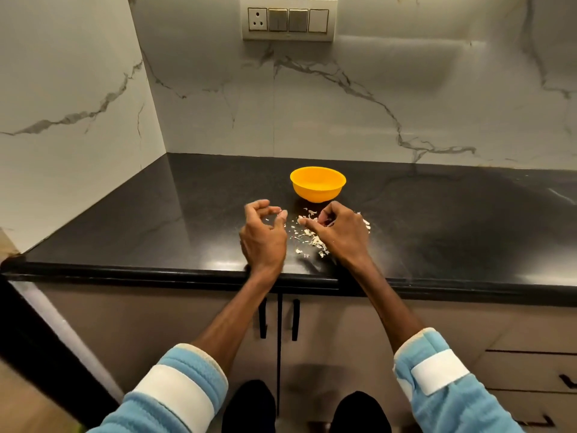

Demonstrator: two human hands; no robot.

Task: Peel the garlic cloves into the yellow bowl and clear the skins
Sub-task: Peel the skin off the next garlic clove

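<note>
The yellow bowl (318, 184) stands on the black countertop (156, 226), just beyond my hands; its contents are hidden by the rim. Pale garlic skins (313, 242) lie scattered in a small pile in front of it. My right hand (338, 234) rests on the pile with its fingers curled around some pale skins. My left hand (263, 237) hovers just left of the pile, fingers curled, with a tiny white scrap of skin pinched at its fingertips. No whole clove shows.
The counter meets marble walls at the back and left, forming a corner. A switch panel (288, 20) sits high on the back wall. The counter's front edge (125, 271) runs under my wrists, with cabinet doors and drawers below.
</note>
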